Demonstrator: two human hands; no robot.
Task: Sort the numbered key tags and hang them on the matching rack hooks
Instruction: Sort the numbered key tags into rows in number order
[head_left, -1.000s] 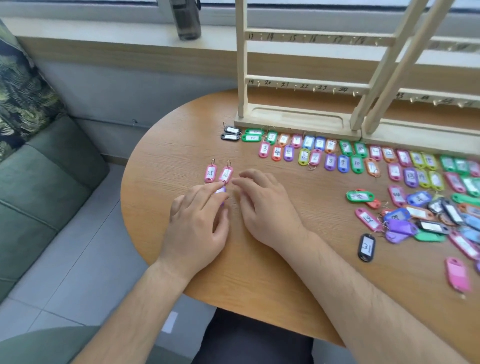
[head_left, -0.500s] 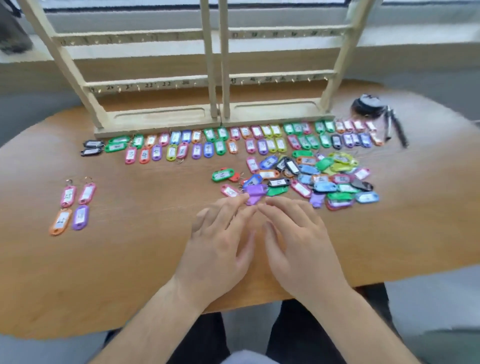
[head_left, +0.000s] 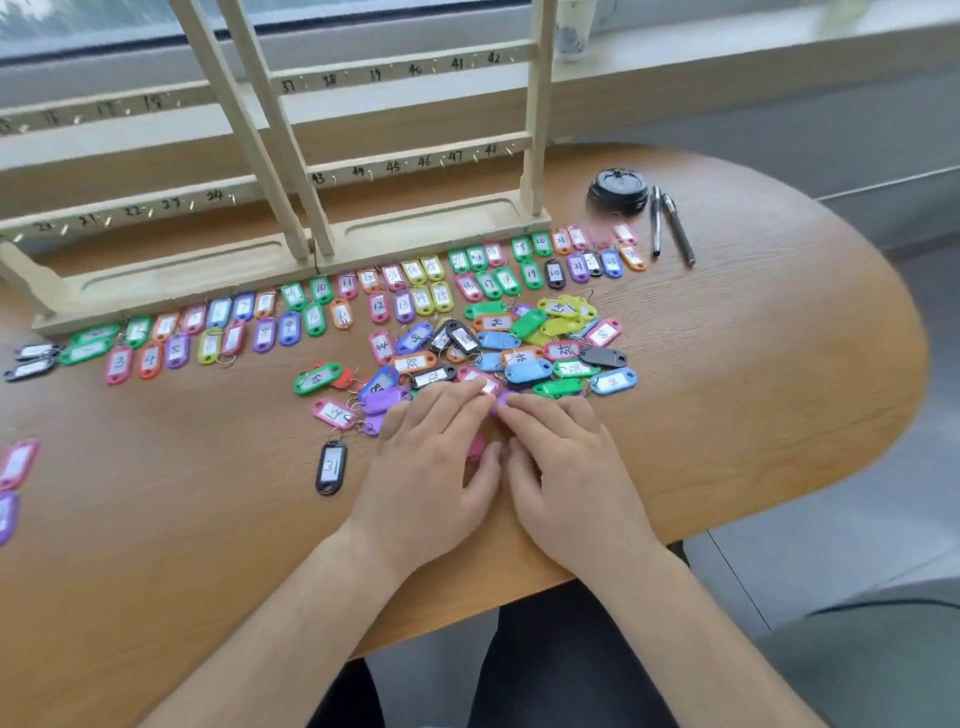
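Stage: still sorting, by my reading; no tag hangs on the rack (head_left: 415, 162), whose numbered hooks show bare.
Left hand (head_left: 431, 467): palm down on the table (head_left: 753, 405), fingers (head_left: 475, 388) fairly straight and close together, tips on a pale pink tag at the near edge of the loose heap (head_left: 524, 348). Holds nothing that I can see.
Right hand (head_left: 569, 467): also palm down, fingers likewise narrow-spread, tips touching a purple tag (head_left: 500, 404) just beside the left hand's tips. No pinch visible.
Hidden: another pink tag (head_left: 475, 448) peeks out between the two hands; its number is covered.
Sorted rows (head_left: 291, 322): tags laid face up in number order along the rack base, probably so each can be read and then lifted straight to its hook.
Loose heap: tags overlap, some face down, so flat fingers likely serve to spread and turn them for reading.
Outlier: black tag 31 (head_left: 331, 466) lies alone, left of the left hand.
Off-task: two pens (head_left: 675, 228) and a black lid (head_left: 618, 188) near the far right of the rack.
Since a second ago: both hands have left the small set-aside group (head_left: 18, 462), now at the far left edge of view, and have crossed to the heap; half a second ago the tips only reached its near edge, now they press further in.
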